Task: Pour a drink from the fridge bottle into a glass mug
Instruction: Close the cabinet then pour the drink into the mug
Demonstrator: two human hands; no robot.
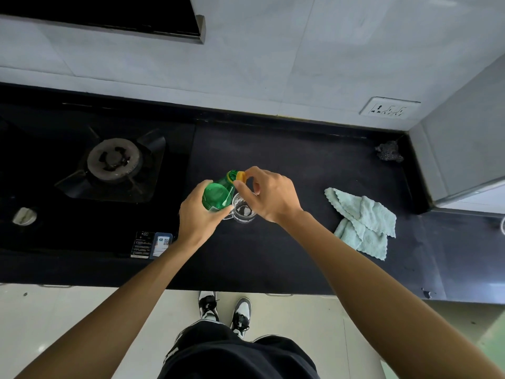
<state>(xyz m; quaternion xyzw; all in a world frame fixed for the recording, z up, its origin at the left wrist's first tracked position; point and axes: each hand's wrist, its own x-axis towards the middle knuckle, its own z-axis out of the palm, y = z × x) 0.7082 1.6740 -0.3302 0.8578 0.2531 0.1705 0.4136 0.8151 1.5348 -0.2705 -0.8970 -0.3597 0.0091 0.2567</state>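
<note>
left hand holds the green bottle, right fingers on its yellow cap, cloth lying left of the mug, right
Not quite: the head view shows the cloth right of the mug. The left hand does hold the green bottle, right fingers on its yellow cap.

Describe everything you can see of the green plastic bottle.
The translucent green plastic bottle is held off the black countertop, tilted with its neck pointing away and rightward, partly covering the clear glass mug below. The left hand grips its body; the right hand pinches the yellow cap at its mouth. Whether the cap is screwed on or loose cannot be told. No liquid is pouring.
</note>
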